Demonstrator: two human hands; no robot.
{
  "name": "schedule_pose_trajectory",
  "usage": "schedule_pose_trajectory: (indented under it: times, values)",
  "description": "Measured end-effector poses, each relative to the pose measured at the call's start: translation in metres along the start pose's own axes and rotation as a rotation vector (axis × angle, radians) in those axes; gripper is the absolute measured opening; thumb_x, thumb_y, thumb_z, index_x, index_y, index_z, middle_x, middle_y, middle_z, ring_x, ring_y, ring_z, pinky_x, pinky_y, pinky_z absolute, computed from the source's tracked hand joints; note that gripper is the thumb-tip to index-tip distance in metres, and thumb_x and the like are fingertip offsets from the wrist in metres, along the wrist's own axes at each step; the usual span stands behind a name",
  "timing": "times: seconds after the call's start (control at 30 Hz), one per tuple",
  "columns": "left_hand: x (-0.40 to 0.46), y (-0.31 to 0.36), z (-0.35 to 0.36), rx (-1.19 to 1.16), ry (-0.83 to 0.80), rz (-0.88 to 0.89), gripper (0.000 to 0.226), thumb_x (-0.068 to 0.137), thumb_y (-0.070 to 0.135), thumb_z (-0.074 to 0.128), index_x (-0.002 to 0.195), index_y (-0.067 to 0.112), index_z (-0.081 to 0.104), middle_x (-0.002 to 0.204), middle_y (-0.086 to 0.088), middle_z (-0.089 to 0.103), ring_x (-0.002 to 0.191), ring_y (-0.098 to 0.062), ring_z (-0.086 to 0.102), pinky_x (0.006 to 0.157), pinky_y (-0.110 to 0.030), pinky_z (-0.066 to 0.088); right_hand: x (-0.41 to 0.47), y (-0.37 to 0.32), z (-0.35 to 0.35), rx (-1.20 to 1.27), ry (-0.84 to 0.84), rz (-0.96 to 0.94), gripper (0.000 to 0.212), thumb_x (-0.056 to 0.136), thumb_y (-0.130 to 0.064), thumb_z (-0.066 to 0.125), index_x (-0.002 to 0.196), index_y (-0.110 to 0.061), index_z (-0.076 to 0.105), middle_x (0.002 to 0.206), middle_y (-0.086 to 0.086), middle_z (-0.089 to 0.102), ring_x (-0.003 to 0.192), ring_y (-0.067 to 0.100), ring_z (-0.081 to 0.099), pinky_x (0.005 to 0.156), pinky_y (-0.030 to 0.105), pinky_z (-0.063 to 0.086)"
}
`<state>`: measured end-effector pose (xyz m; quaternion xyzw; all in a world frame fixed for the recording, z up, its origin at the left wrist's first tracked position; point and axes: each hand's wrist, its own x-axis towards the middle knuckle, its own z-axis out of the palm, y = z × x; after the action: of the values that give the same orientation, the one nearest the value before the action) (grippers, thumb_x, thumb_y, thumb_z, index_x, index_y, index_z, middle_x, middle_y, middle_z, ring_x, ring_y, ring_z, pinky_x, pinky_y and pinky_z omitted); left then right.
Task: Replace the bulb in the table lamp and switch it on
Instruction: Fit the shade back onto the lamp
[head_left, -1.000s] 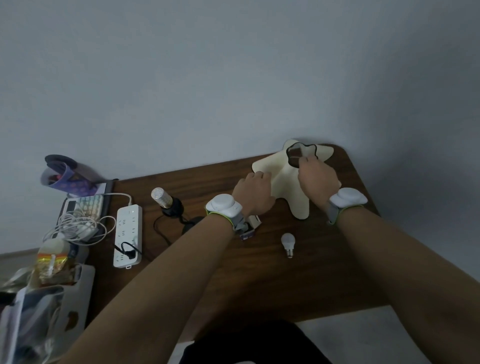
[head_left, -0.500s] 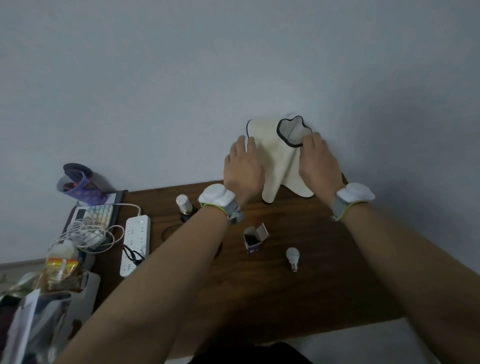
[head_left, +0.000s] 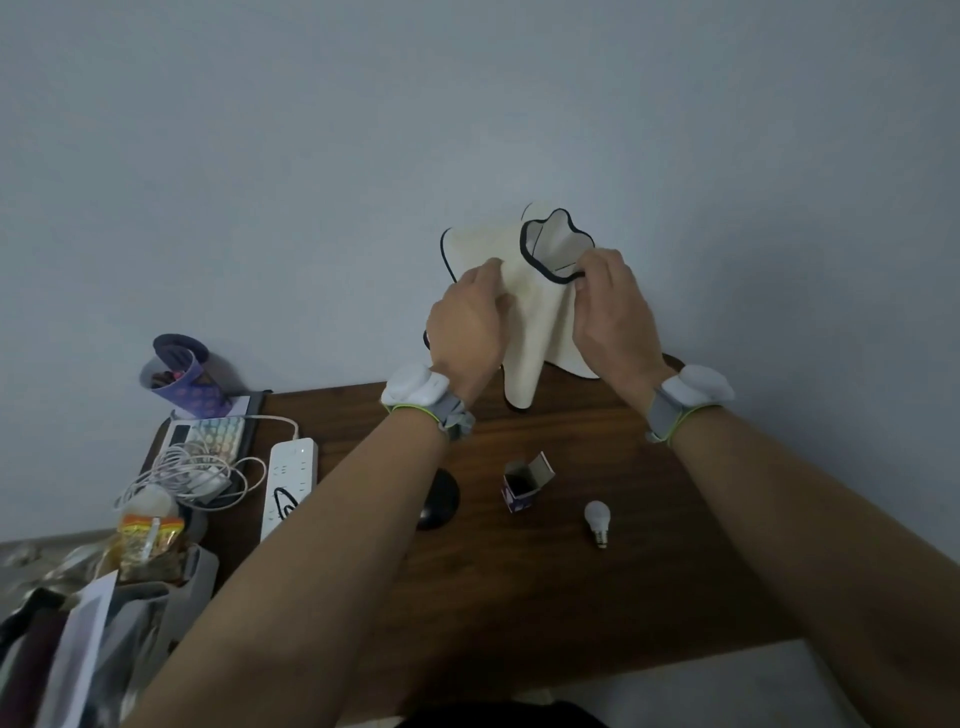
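Note:
A cream fabric lampshade (head_left: 537, 332) with dark trim hangs above the back of the brown table (head_left: 545, 613), held by both hands. My left hand (head_left: 467, 325) grips its left fold. My right hand (head_left: 610, 317) pinches the dark rim of its top opening. A small white bulb (head_left: 597, 517) lies on the table below my right forearm. An open bulb box (head_left: 522, 480) stands left of it. The lamp's black round base (head_left: 439, 499) shows beside my left forearm; the rest of the lamp is hidden.
A white power strip (head_left: 288, 478) with a black plug lies at the table's left. Beyond it are a keyboard (head_left: 213, 434), a coiled white cable (head_left: 192, 473) and a purple cup (head_left: 182, 376). Bags and packets (head_left: 104, 597) crowd the lower left. A plain wall is behind.
Both hands have lifted the lampshade off the table and raised it higher against the wall. The lamp's socket end has gone behind my left forearm.

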<state>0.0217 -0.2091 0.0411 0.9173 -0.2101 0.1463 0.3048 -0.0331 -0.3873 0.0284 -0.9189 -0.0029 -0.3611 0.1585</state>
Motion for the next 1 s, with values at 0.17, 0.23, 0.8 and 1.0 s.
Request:
schedule_pose_trajectory:
  times: [0.17, 0.23, 0.8, 1.0]
  values:
    - [-0.003, -0.008, -0.022, 0.007, 0.089, -0.022, 0.042, 0.102, 0.026, 0.053, 0.143, 0.019, 0.054, 0.122, -0.002, 0.067, 0.106, -0.030, 0.064, 0.073, -0.033, 0.041, 0.006, -0.028, -0.002, 0.064, 0.048, -0.010, 0.033, 0.105, -0.007, 0.044, 0.136, -0.004, 0.054, 0.140, 0.013, 0.053, 0.117, 0.032, 0.056, 0.097, 0.040, 0.052]
    - [-0.005, -0.014, -0.034, 0.001, 0.124, -0.019, 0.037, 0.102, 0.027, 0.053, 0.138, 0.018, 0.056, 0.114, -0.002, 0.068, 0.100, -0.030, 0.064, 0.071, -0.033, 0.040, 0.009, -0.044, -0.003, 0.156, 0.079, 0.016, 0.044, 0.106, -0.008, 0.044, 0.150, -0.005, 0.045, 0.156, 0.014, 0.041, 0.139, 0.029, 0.046, 0.111, 0.021, 0.042]
    - [-0.044, -0.059, -0.125, 0.120, 0.257, -0.131, 0.025, 0.098, 0.031, 0.055, 0.120, 0.020, 0.059, 0.101, -0.002, 0.068, 0.092, -0.036, 0.062, 0.067, -0.035, 0.036, 0.018, -0.141, 0.018, 0.358, 0.113, 0.130, 0.047, 0.109, -0.033, 0.047, 0.150, -0.011, 0.050, 0.148, 0.001, 0.058, 0.134, 0.018, 0.057, 0.102, 0.035, 0.052]
    - [-0.071, -0.071, -0.124, 0.163, 0.235, -0.168, 0.031, 0.100, 0.032, 0.057, 0.127, 0.017, 0.060, 0.110, -0.006, 0.071, 0.101, -0.038, 0.065, 0.070, -0.035, 0.036, -0.001, -0.153, 0.030, 0.354, 0.117, 0.126, 0.037, 0.105, -0.034, 0.051, 0.131, -0.009, 0.058, 0.132, 0.002, 0.058, 0.114, 0.019, 0.061, 0.077, 0.035, 0.055]
